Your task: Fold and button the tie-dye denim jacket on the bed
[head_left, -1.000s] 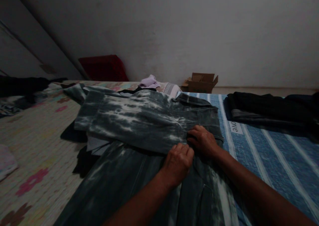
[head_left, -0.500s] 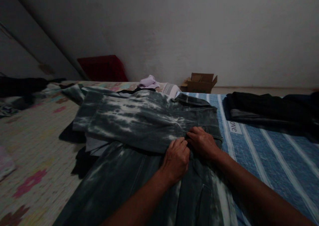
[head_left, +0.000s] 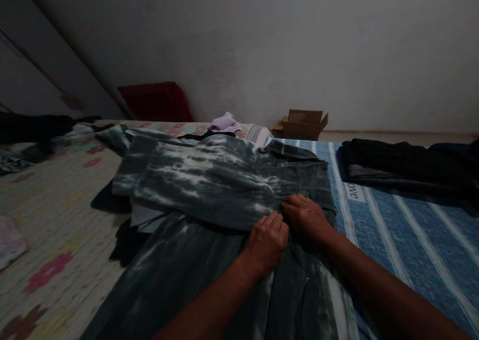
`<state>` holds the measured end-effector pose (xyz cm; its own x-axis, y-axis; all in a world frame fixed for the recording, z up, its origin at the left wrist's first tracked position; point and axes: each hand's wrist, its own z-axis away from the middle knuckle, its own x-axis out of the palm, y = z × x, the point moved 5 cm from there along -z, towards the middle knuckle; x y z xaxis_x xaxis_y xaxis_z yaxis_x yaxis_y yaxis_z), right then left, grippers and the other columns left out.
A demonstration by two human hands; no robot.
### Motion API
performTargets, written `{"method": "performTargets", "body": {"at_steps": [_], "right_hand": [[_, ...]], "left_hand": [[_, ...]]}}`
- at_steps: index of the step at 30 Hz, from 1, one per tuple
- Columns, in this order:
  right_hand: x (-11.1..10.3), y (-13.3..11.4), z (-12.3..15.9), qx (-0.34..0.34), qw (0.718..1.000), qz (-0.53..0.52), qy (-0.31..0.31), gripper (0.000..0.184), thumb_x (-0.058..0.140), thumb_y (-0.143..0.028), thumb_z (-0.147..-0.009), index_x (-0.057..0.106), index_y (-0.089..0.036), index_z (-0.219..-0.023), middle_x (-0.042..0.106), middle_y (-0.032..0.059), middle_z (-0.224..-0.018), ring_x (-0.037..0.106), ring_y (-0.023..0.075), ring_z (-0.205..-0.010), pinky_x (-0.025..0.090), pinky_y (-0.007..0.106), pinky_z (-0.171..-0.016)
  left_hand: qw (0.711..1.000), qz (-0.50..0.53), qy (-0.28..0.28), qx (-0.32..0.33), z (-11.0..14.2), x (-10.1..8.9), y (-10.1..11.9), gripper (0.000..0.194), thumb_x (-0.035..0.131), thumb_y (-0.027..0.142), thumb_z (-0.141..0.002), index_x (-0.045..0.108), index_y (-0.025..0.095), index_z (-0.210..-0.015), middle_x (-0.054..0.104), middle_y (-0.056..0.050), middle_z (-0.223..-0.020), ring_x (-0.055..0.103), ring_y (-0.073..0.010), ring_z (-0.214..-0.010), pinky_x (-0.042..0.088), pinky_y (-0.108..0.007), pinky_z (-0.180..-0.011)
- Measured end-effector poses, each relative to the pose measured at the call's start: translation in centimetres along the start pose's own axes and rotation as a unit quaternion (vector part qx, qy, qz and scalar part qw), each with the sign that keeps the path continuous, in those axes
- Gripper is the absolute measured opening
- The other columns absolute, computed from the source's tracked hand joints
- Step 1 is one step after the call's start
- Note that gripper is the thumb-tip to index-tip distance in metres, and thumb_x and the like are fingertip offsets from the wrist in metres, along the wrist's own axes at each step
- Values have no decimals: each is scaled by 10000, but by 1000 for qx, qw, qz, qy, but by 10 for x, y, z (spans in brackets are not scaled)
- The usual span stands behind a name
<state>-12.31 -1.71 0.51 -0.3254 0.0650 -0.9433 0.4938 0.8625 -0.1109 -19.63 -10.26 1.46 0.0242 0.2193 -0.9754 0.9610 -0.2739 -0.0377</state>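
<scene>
A grey tie-dyed denim garment [head_left: 209, 180] lies spread on the bed, folded across its middle. My left hand [head_left: 266, 242] rests on the fold's edge with fingers curled onto the cloth. Just to its right, my right hand [head_left: 307, 218] presses on the same edge, fingers bent and pinching the fabric. Both hands touch each other near the garment's waistband.
A blue striped sheet [head_left: 404, 230] covers the right side, with dark folded clothes [head_left: 404, 168] on it. The left has a floral sheet [head_left: 48, 220]. A cardboard box [head_left: 301, 124], a lilac cloth [head_left: 223, 123] and a red cushion [head_left: 155, 102] sit by the wall.
Both hands stay on the fold's edge. The left hand has shifted slightly toward the right hand and back; the garment has barely moved.
</scene>
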Motion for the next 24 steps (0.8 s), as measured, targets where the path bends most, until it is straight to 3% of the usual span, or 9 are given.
{"method": "performTargets", "body": {"at_steps": [10,16,24], "right_hand": [[-5,-6,0,-11,1000,7,-5,110,551,-167,-900,653,-178,-859,619,59,-956,522,212,-886,370,323,-712],[-4,-13,2,-52,998,-34,5,82,596,-155,-868,678,-162,-874,632,63,-874,536,209,-851,418,333,-769],[-3,-15,6,-74,995,-40,56,169,563,-129,-869,684,-153,-984,659,116,-1042,589,230,-951,476,363,-844]], "left_hand": [[1000,-11,-16,-1,0,0,1,206,511,69,-810,604,95,-991,642,-153,-1158,584,-254,-1120,490,-353,-942],[1000,3,-27,-10,-2,-1,1,188,487,76,-827,605,107,-969,659,-143,-1060,607,-248,-1041,511,-360,-894],[1000,-2,-28,-6,-1,0,2,221,477,69,-833,604,86,-1013,651,-151,-1076,592,-251,-1053,501,-365,-904]]}}
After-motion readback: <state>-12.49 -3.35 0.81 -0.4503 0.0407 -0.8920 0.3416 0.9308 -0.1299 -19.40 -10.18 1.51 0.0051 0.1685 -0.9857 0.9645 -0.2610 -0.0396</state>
